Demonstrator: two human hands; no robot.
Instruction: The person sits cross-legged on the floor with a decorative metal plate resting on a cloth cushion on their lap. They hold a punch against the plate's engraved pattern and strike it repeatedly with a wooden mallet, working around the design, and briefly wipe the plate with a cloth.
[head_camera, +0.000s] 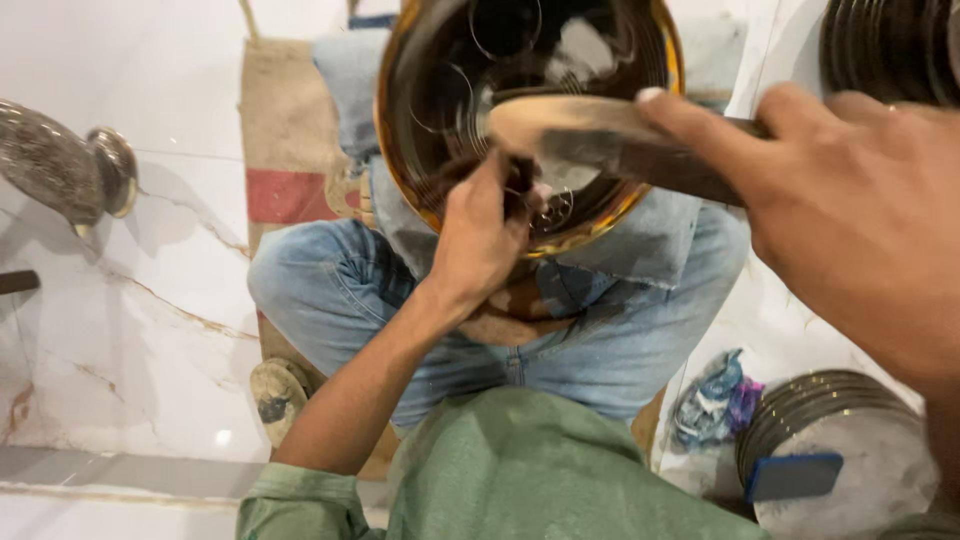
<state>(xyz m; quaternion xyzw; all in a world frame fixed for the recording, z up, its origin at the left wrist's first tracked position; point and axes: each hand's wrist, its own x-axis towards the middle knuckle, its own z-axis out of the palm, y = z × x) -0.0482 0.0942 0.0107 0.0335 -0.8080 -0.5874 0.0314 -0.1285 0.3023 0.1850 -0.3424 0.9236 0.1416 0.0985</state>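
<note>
Seated cross-legged, the person steadies a dark brass-rimmed bowl (530, 110) over the lap; the left hand (480, 235) pinches a small punch against its inner face, the right hand (850, 200) grips a wooden mallet (610, 140) — mid-engraving, I'd judge; next, a measured tap.

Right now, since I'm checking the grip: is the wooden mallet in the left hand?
No. The right hand grips the wooden mallet, while the left hand pinches a small tool against the brass plate.
</note>
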